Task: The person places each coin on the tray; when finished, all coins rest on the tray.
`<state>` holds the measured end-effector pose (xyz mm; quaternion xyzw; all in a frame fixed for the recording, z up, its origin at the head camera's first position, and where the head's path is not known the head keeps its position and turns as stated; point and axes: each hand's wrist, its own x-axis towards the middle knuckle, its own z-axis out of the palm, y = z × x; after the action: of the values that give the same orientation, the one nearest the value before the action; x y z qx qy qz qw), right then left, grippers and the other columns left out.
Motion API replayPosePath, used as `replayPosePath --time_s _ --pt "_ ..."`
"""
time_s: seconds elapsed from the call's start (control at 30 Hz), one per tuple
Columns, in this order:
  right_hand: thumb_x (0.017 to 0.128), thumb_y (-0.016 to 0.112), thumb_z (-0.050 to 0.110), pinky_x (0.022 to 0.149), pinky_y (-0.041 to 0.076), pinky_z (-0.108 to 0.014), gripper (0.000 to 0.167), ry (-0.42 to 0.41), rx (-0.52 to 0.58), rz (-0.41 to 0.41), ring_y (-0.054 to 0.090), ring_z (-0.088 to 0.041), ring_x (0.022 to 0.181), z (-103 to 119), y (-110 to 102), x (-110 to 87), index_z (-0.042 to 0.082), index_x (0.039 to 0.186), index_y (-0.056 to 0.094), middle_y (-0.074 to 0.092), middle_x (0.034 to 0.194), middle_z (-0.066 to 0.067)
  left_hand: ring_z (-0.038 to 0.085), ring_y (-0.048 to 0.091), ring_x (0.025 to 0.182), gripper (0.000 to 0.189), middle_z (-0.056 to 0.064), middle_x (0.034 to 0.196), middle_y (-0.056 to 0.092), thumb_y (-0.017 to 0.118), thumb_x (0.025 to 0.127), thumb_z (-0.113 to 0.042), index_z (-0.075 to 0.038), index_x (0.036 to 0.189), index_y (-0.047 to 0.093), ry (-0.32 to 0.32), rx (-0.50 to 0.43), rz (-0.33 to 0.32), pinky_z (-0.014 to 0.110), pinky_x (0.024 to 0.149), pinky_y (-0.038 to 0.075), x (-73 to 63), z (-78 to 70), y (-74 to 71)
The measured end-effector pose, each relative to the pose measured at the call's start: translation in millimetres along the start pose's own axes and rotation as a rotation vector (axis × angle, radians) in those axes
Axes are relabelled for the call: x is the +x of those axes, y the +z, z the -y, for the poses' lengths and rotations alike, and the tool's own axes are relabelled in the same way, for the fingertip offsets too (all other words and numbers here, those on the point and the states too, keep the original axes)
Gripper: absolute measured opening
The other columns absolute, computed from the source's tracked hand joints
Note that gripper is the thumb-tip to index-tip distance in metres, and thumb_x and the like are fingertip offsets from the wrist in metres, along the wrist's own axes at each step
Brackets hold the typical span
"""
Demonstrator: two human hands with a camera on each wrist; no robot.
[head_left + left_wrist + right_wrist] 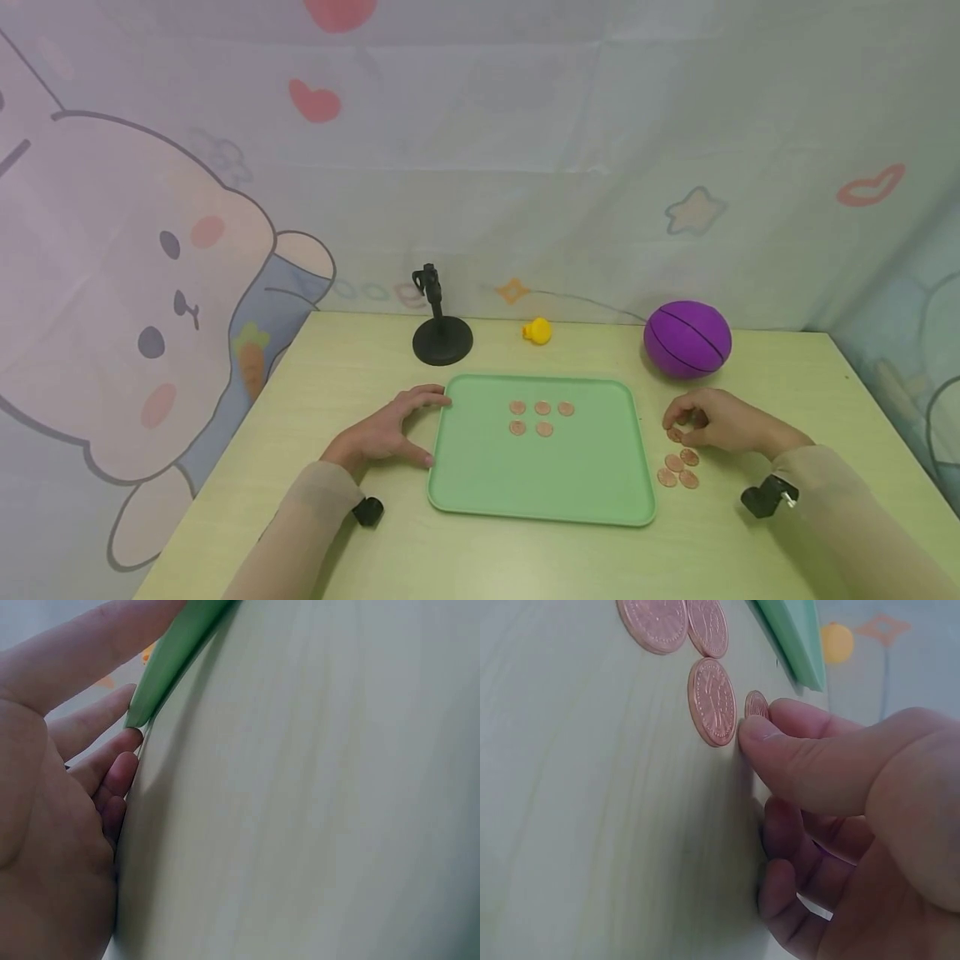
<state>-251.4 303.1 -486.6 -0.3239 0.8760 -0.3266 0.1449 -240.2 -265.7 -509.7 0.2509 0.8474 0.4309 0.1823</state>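
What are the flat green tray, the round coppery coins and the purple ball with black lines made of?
Flat green tray: probably moulded plastic, smooth, evenly coloured, with rounded corners. Round coppery coins: likely metal, or plastic with a metallic coating; their raised relief has a slight sheen. Purple ball with black lines: perhaps rubber or soft plastic; it looks matte, without sharp highlights.

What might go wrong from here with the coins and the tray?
The right hand pinches a small coin with its fingertips, so it might slip. Four loose coins lie close by and could be nudged if that hand shifts. The left hand touches the edge of the green tray; a push there might jostle the five coins set out in two rows.
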Motion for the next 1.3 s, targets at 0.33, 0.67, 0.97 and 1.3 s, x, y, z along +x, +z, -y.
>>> replayPosePath --time_s 0.33,0.67,0.97,1.3 --pt "0.085 0.074 -0.009 0.068 0.043 -0.023 0.026 -0.007 -0.059 0.052 0.050 -0.004 0.073 7.2 0.5 6.8 0.015 0.092 0.067 0.060 0.081 0.007 0.036 0.017 0.157 0.088 0.006 0.170 0.029 0.098 0.072 -0.021 -0.020 0.149 0.057 0.000 -0.007 -0.002 0.066 0.122 0.014 0.9 0.7 0.2" --pt "0.084 0.076 -0.006 0.070 0.045 -0.025 0.026 0.020 -0.096 0.035 0.052 -0.007 0.078 10.4 0.9 6.7 0.016 0.090 0.064 0.060 0.081 0.010 0.035 0.017 0.157 0.088 0.006 0.169 0.029 0.098 0.070 -0.023 -0.021 0.148 0.057 0.002 -0.002 -0.006 0.064 0.123 0.013 0.4 -2.1 0.2" --pt "0.086 0.078 -0.006 0.074 0.054 -0.026 0.024 0.023 -0.068 -0.015 0.060 -0.005 0.081 11.6 4.6 2.6 0.015 0.091 0.066 0.068 0.085 0.003 0.036 0.017 0.157 0.087 0.007 0.169 0.029 0.098 0.071 -0.022 -0.020 0.148 0.057 0.015 0.006 -0.006 0.064 0.123 0.013 1.1 -0.9 -0.1" --pt "0.088 0.079 0.001 0.073 0.054 -0.025 0.016 0.068 -0.036 -0.026 0.062 -0.004 0.078 14.6 1.5 -1.3 0.012 0.096 0.070 0.068 0.083 0.007 0.037 0.019 0.156 0.087 0.008 0.169 0.030 0.098 0.072 -0.022 -0.019 0.149 0.056 0.021 0.022 -0.007 0.066 0.122 0.014 2.0 -0.3 0.1"
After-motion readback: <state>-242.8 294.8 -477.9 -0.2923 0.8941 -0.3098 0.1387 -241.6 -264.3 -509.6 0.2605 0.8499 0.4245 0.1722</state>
